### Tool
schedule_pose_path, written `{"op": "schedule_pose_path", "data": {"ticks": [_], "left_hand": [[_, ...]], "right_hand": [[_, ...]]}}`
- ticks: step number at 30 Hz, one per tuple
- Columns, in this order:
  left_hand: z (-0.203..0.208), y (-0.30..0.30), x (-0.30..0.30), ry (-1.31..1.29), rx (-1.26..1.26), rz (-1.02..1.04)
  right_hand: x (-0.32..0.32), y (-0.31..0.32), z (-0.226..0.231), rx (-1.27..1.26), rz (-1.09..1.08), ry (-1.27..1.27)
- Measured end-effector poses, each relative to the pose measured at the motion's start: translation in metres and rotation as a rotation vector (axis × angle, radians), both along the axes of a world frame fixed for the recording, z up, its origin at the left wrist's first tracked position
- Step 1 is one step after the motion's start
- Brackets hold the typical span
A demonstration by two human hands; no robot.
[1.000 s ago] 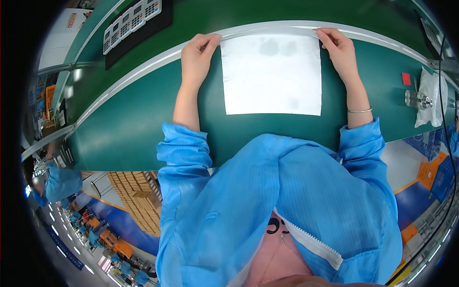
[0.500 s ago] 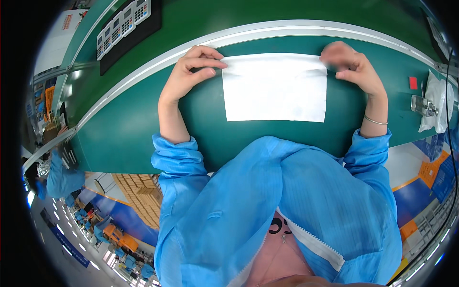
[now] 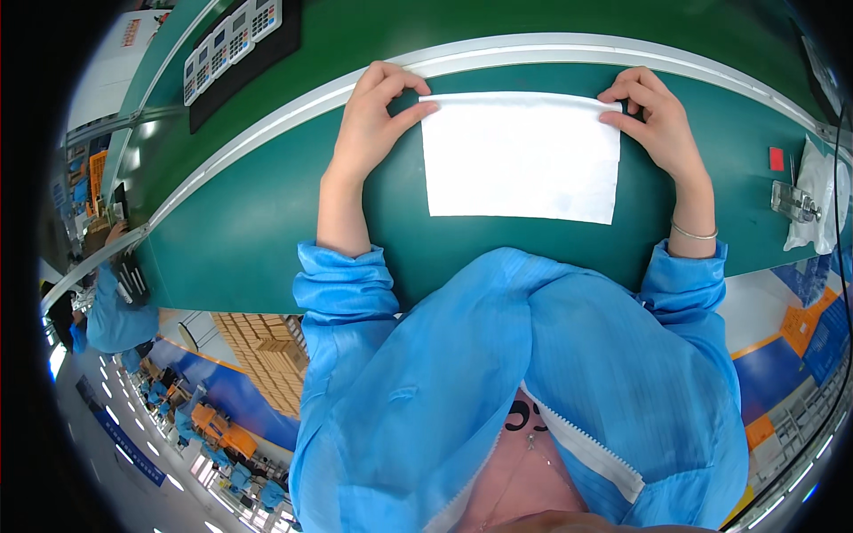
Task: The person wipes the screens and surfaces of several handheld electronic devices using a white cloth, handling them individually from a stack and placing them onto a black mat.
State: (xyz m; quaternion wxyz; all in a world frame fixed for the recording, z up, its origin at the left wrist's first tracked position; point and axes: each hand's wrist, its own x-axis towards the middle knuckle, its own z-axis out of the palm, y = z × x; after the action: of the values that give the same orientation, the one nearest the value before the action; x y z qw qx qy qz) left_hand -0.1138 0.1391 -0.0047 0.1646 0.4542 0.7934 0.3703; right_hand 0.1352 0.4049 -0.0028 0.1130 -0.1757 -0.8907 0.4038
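A white rectangular sheet (image 3: 520,160), which could be cloth or paper, lies on the green table (image 3: 258,222) in front of me. Along its far edge runs a narrow strip that looks folded or creased. At the far left corner, my left hand (image 3: 375,115) pinches the sheet between thumb and fingertips. My right hand (image 3: 656,120) grips the far right corner the same way, its fingers curled above the thumb. The sheet's near edge rests free on the table.
Beyond a pale metal rail (image 3: 533,49), several white keypad devices (image 3: 233,44) stand on a black mat. To the right are a red block (image 3: 777,159), a clear glass bottle (image 3: 791,201) and a white plastic bag (image 3: 810,200). A co-worker's blue sleeve (image 3: 120,315) shows far left.
My blurred right hand has settled on the far right corner. My left hand has moved slightly away from me and right. The sheet sits slightly farther right, its far edge straighter.
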Motion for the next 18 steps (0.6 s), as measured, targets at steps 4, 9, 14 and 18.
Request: {"op": "schedule_pose_path", "data": {"ticks": [4, 9, 14, 18], "left_hand": [[-0.004, -0.002, 0.001, 0.164, 0.005, -0.073], [0.001, -0.013, 0.002, -0.228, 0.147, 0.023], [0.025, -0.043, 0.036, -0.137, 0.211, -0.037], [0.019, -0.059, 0.059, -0.045, 0.057, -0.037]], "right_hand": [[0.002, 0.001, -0.006, -0.061, 0.016, 0.014], [0.008, -0.006, 0.013, -0.167, 0.002, 0.036], [0.044, -0.026, 0.026, -0.176, 0.014, 0.084], [0.061, -0.048, 0.023, -0.161, 0.036, 0.065]]}}
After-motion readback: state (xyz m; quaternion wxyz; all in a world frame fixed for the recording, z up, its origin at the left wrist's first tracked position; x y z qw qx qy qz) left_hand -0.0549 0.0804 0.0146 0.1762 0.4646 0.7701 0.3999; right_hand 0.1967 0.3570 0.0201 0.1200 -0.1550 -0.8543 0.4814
